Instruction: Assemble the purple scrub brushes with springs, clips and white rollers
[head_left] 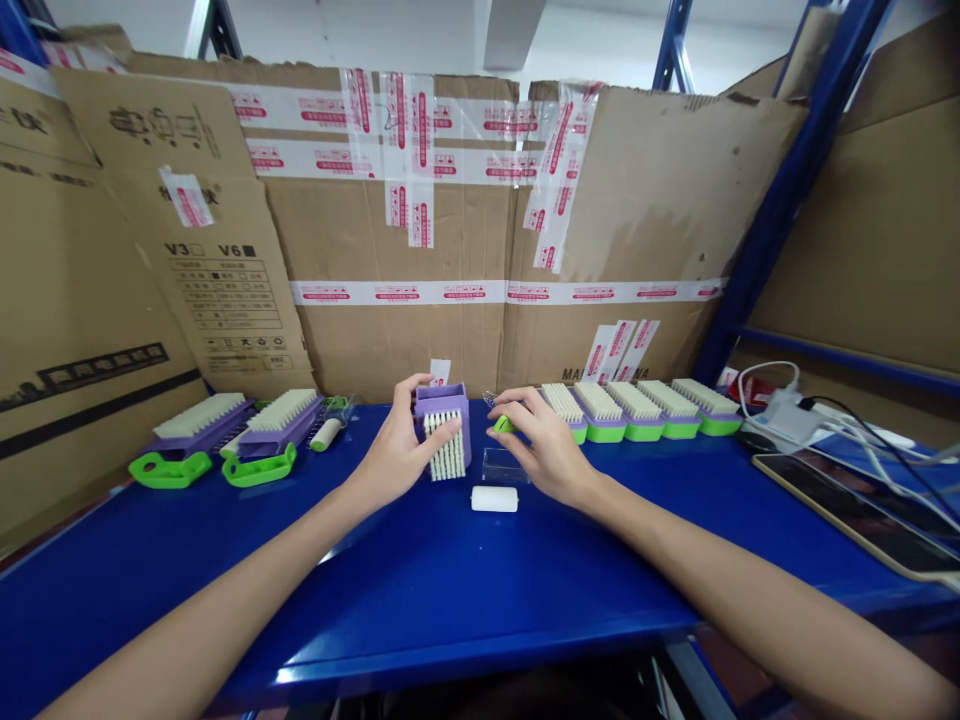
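Observation:
My left hand [397, 440] is closed on a purple brush [444, 448] with cream bristles, held tilted up with the bristles facing me and the thumb against them. To its right, my right hand [550, 450] pinches a small green plastic piece [503, 425], partly hidden by the fingers. A thin metal wire or spring [489, 399] shows by those fingertips; I cannot tell whether it is attached. Between the hands lies a clear plastic piece [504, 466]. Nearer to me, a white roller-shaped piece [494, 499] rests flat on the blue table [480, 590].
Two purple brushes [201, 414] with green handles [259, 466] and a small white roller [326, 434] lie at the left. Several purple-and-green brushes [634, 402] stand in a row at right. Beyond are a phone [862, 510], a white charger [784, 420] and cables. Cardboard walls [405, 340] enclose the back.

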